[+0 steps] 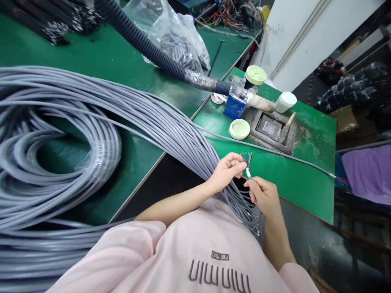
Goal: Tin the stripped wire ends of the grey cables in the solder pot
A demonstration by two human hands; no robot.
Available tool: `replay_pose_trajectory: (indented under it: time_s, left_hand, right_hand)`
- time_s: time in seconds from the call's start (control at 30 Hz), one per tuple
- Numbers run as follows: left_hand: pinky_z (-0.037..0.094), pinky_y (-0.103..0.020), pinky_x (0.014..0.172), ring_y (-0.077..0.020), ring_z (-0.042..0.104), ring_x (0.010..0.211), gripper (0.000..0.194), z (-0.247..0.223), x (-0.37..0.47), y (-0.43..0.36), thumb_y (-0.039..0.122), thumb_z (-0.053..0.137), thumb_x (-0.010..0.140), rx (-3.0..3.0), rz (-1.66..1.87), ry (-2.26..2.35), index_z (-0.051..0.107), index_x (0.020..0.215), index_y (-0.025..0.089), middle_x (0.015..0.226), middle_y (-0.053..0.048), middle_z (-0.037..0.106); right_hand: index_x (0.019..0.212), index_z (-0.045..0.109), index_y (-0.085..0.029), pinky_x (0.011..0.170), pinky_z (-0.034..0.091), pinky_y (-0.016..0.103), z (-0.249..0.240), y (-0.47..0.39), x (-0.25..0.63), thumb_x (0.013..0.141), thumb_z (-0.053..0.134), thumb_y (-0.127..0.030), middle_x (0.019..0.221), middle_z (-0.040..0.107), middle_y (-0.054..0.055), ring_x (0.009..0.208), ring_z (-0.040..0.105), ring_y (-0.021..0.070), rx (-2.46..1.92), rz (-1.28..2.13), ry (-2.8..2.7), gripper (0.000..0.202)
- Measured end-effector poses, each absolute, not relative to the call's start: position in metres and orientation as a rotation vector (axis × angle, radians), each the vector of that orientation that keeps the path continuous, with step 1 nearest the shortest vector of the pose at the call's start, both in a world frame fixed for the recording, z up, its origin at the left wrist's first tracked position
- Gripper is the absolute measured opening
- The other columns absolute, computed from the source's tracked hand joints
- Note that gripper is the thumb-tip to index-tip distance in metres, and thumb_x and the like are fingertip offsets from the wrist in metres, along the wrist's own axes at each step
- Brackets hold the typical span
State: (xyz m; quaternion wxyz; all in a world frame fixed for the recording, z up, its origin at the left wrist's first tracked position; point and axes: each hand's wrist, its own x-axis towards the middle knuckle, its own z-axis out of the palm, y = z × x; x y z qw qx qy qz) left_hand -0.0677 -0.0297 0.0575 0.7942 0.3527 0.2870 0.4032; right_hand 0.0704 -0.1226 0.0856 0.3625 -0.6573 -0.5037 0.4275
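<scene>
Thin coloured wires (248,159) fan upward from the white-wrapped end of a grey cable (248,174). My left hand (228,170) pinches some of these wires between thumb and fingers, on their left side. Just below the white wrap, my right hand (262,193) is closed on the grey cable. A thick bundle of grey cables (171,130) runs from the large coil at the left to beneath my hands, where its ends hang down. One single grey cable (262,148) lies across the small green table, its wire ends past the right edge.
Beyond my hands are a square metal pot (269,127) in a stained frame, a blue box (234,106), a pale lid (240,129) and a white cup (286,101). A black hose (143,44) crosses above the table. Purple cloth (368,175) shows at right.
</scene>
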Motion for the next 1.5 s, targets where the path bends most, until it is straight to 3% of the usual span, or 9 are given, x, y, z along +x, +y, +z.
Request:
replay_pose_trajectory:
  time_s: [0.2, 0.7, 1.0, 1.13, 1.3, 1.5]
  left_hand:
    - [0.033, -0.016, 0.046, -0.0035, 0.041, 0.044, 0.029, 0.052, -0.071, -0.027, 0.037, 0.073, 0.077, 0.820, 1.062, 0.710, 0.054, 0.085, 0.017, 0.050, 0.009, 0.047]
    - [0.030, -0.017, 0.048, -0.0033, 0.037, 0.045, 0.024, 0.061, -0.072, -0.031, 0.037, 0.071, 0.079, 1.024, 1.021, 0.768, 0.068, 0.090, 0.015, 0.048, 0.008, 0.044]
    - [0.030, -0.018, 0.049, -0.0030, 0.032, 0.046, 0.031, 0.063, -0.068, -0.024, 0.041, 0.075, 0.074, 1.110, 0.990, 0.881, 0.070, 0.087, 0.013, 0.048, 0.008, 0.041]
    - [0.032, -0.018, 0.049, -0.0024, 0.033, 0.046, 0.029, 0.066, -0.068, -0.020, 0.040, 0.074, 0.074, 1.055, 0.952, 0.880, 0.070, 0.082, 0.013, 0.050, 0.007, 0.046]
    - [0.026, -0.017, 0.043, -0.0015, 0.033, 0.044, 0.029, 0.068, -0.070, -0.017, 0.041, 0.074, 0.075, 0.938, 0.891, 0.835, 0.068, 0.077, 0.013, 0.057, 0.003, 0.056]
    - [0.023, -0.017, 0.043, -0.0011, 0.032, 0.044, 0.030, 0.067, -0.072, -0.015, 0.041, 0.075, 0.074, 0.889, 0.870, 0.833, 0.066, 0.075, 0.013, 0.056, 0.004, 0.053]
  right_hand:
    - [0.077, 0.066, -0.018, 0.049, 0.036, 0.023, 0.087, -0.121, 0.067, 0.094, 0.051, -0.040, 0.044, 0.048, -0.006, 0.042, 0.044, 0.0094, -1.734, 1.034, -1.318, 0.031]
    - [0.076, 0.065, -0.018, 0.055, 0.035, 0.025, 0.085, -0.119, 0.065, 0.094, 0.049, -0.041, 0.048, 0.049, -0.004, 0.048, 0.047, 0.0108, -1.802, 0.960, -1.391, 0.034]
    - [0.070, 0.060, -0.019, 0.056, 0.033, 0.025, 0.087, -0.117, 0.061, 0.095, 0.047, -0.040, 0.052, 0.050, -0.004, 0.052, 0.045, 0.0106, -1.817, 0.854, -1.501, 0.035]
    - [0.063, 0.052, -0.019, 0.056, 0.032, 0.025, 0.089, -0.117, 0.059, 0.095, 0.048, -0.039, 0.053, 0.049, -0.003, 0.052, 0.044, 0.0099, -1.820, 0.825, -1.536, 0.039]
    - [0.065, 0.054, -0.019, 0.057, 0.032, 0.024, 0.092, -0.117, 0.057, 0.095, 0.049, -0.038, 0.055, 0.052, -0.003, 0.053, 0.046, 0.0097, -1.842, 0.833, -1.538, 0.035]
    - [0.065, 0.054, -0.019, 0.057, 0.033, 0.025, 0.093, -0.117, 0.057, 0.094, 0.049, -0.039, 0.054, 0.052, -0.003, 0.053, 0.046, 0.0101, -1.858, 0.845, -1.547, 0.035]
